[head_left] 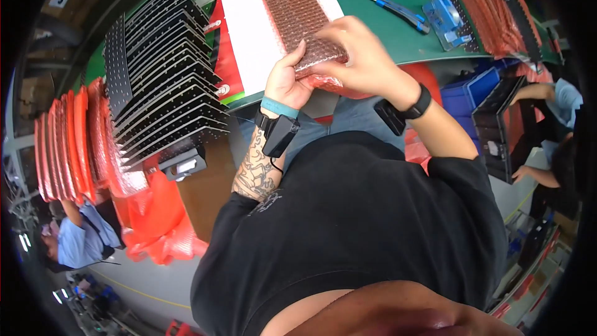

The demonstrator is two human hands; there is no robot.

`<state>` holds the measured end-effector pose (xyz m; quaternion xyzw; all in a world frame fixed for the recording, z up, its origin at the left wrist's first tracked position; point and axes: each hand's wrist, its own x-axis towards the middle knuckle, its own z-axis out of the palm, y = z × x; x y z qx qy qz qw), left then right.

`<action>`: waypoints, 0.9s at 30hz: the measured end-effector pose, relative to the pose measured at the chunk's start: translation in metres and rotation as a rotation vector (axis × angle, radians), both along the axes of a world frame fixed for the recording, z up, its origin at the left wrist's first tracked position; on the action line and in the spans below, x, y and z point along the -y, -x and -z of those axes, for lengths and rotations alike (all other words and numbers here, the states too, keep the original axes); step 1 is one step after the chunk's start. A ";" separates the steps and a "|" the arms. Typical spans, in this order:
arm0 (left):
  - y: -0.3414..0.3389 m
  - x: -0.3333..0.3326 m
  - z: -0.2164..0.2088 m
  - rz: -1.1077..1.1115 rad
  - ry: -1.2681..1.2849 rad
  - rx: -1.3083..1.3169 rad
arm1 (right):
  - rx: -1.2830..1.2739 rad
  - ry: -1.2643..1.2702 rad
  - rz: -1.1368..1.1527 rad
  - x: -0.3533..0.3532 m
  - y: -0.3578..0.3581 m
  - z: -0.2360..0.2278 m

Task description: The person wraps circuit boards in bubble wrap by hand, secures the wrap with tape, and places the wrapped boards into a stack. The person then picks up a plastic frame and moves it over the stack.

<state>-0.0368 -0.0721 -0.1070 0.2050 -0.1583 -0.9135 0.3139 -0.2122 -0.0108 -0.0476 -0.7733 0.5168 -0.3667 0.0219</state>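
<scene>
A long panel wrapped in reddish bubble wrap (291,1) lies lengthwise over a white sheet (242,28) on the green table. Its near end comes over the table's front edge, toward my body. My left hand (288,82) grips that end's left corner, thumb up along the side and fingers partly hidden beneath. From the right, my right hand (359,56) curls over the same end, thumb and fingers pressing on the wrap. Loose red bubble wrap (329,84) hangs below the end, between my hands.
A box cutter (392,9) and a blue tape dispenser (444,20) lie right of the panel. Black perforated panels (168,65) stand in a row at left, beside wrapped red ones (68,140). More wrapped panels (488,9) stand far right. A co-worker's hands hold a black crate (497,127).
</scene>
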 end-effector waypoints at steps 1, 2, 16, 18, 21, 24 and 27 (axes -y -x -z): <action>0.002 -0.001 -0.006 -0.001 0.010 0.016 | 0.025 0.007 0.020 -0.006 0.007 0.006; 0.005 0.000 -0.008 -0.004 0.019 0.031 | 0.412 -0.259 0.096 -0.014 0.013 0.018; 0.002 -0.021 0.027 -0.083 -0.246 -0.457 | 0.764 -0.378 0.014 -0.024 -0.017 0.008; -0.001 -0.020 0.034 -0.104 -0.252 -0.468 | 0.740 -0.357 -0.012 -0.021 -0.015 0.009; -0.003 -0.016 0.038 -0.070 -0.211 -0.450 | 0.676 -0.297 -0.044 -0.015 -0.015 0.015; -0.002 -0.019 0.028 -0.104 -0.181 -0.337 | 0.754 -0.143 -0.024 -0.012 -0.020 0.021; -0.002 -0.020 0.019 -0.213 -0.146 -0.130 | 0.817 -0.192 -0.045 -0.014 -0.020 0.027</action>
